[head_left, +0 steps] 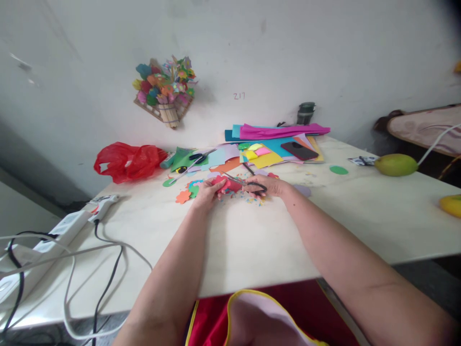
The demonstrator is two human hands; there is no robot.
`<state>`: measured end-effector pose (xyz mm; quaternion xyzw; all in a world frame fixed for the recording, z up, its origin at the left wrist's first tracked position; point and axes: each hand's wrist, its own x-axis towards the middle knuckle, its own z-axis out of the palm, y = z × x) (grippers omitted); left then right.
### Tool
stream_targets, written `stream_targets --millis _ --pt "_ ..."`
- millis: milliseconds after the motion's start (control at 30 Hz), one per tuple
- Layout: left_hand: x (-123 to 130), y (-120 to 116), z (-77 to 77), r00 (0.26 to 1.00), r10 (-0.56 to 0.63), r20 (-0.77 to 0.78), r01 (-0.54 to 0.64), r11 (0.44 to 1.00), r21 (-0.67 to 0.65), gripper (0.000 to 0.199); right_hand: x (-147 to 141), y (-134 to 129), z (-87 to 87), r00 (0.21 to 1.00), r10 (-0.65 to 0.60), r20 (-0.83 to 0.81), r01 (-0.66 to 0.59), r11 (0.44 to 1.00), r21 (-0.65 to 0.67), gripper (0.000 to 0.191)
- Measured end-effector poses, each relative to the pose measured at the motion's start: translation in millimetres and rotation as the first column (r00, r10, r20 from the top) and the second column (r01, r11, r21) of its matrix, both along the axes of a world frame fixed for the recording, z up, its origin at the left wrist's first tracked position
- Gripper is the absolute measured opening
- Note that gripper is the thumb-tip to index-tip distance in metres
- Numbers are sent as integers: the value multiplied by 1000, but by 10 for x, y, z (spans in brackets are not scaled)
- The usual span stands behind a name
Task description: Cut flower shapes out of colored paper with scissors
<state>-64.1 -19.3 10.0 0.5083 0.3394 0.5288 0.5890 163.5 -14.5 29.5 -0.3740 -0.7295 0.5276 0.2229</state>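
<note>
My left hand (209,192) pinches a piece of red paper (220,184) between thumb and fingers, over the middle of the table. My right hand (268,185) has its fingers through the handles of a pair of scissors (256,187). The scissors' blades point left, at the red paper; whether they touch it I cannot tell. Small coloured scraps (254,201) are scattered beneath both hands. To the left of my left hand lie paper flower shapes, among them an orange flower (183,196) and a green piece (193,191).
Coloured paper sheets (272,160), a phone (299,150) and a second pair of scissors (198,157) lie behind my hands. A red plastic bag (129,161) sits back left. Power strips (65,230) with loose cables are at left. A mango (395,165) and a green disc (338,170) lie right.
</note>
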Motion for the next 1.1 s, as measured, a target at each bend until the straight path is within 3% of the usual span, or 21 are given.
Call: stream_targets --millis 333,533,1100 --pt "-27 -27 5 993 -103 -49 99 992 -75 34 -5 8 -7 999 39 17 -39 998 -48 30" --pt "-30 11 -36 997 -67 -37 64 995 -73 30 -16 -5 11 997 71 32 -69 996 -58 23" --pt "-27 14 -42 995 -90 -47 86 993 -77 32 -15 53 -67 997 62 55 -60 997 -39 27"
